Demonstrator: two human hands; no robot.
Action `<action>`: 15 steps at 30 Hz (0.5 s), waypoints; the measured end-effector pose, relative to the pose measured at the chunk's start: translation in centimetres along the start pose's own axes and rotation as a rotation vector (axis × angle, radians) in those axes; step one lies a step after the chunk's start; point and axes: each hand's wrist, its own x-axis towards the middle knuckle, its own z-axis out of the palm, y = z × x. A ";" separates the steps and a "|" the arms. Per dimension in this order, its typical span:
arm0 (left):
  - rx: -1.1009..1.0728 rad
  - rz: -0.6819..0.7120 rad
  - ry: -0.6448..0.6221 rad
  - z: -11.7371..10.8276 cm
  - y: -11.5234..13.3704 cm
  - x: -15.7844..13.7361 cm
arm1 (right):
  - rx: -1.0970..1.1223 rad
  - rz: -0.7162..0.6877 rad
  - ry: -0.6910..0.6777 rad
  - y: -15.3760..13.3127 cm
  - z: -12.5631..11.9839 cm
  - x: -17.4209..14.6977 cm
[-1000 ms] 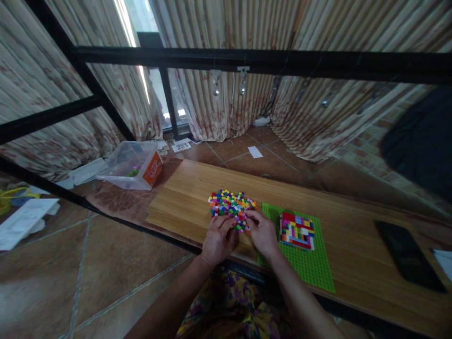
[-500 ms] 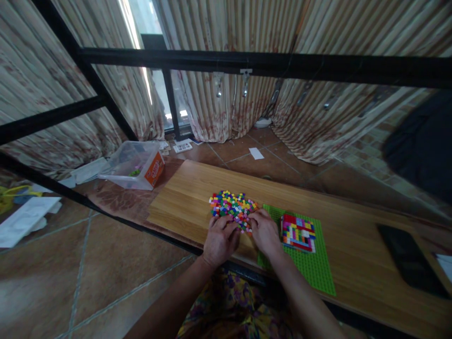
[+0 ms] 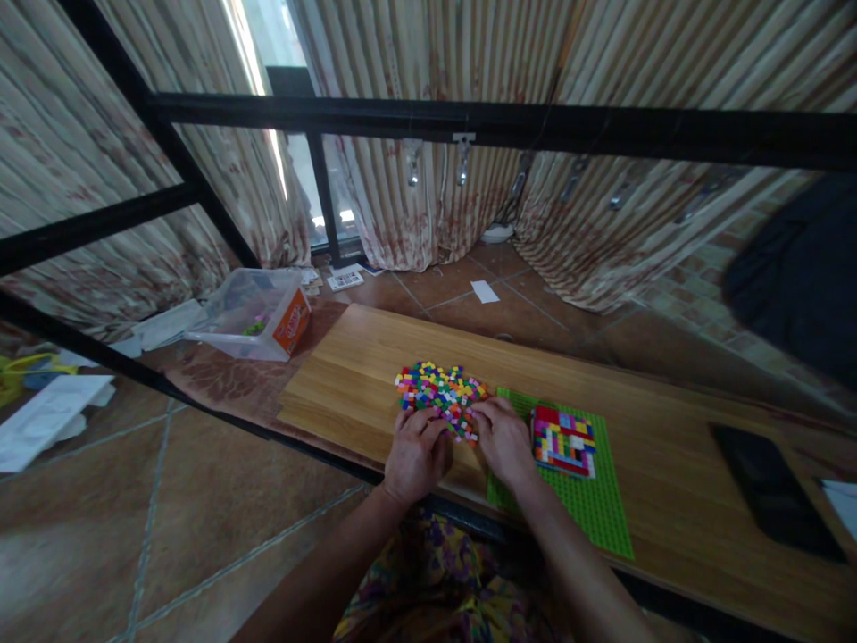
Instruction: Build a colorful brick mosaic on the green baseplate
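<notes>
Now has curled fingers [image 3: 421, 418] of left hand [image 3: 412, 455] and right hand [image 3: 504, 441] at plenty of bricks [image 3: 438, 386] left loose, can't tell if gripping, with colourful block [image 3: 563, 441] already built on green baseplate [image 3: 595, 516].

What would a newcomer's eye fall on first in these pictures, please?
The eye would probably fall first on the heap of small multicoloured bricks on the wooden board, with the left hand and right hand at its near side. To its right, a block of coloured bricks stands on a bright green baseplate. Past the board's left end sits a clear plastic box with an orange label.
</notes>
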 end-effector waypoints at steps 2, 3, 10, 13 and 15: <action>0.003 0.004 -0.003 0.0 0.0 0.0 | -0.024 0.014 -0.016 0.1 -0.1 -0.2; 0.004 0.006 -0.003 0.0 -0.1 0.0 | -0.038 0.018 -0.026 0.1 -0.1 -0.3; 0.013 0.014 0.023 0.0 -0.1 0.1 | -0.054 0.044 -0.024 -0.4 0.3 0.1; 0.021 0.034 0.027 -0.1 -0.1 0.1 | 0.004 0.029 0.028 -1.4 -0.7 -0.5; 0.029 0.049 0.042 -0.2 -0.1 0.2 | 0.053 0.009 0.059 -2.0 -1.8 -1.3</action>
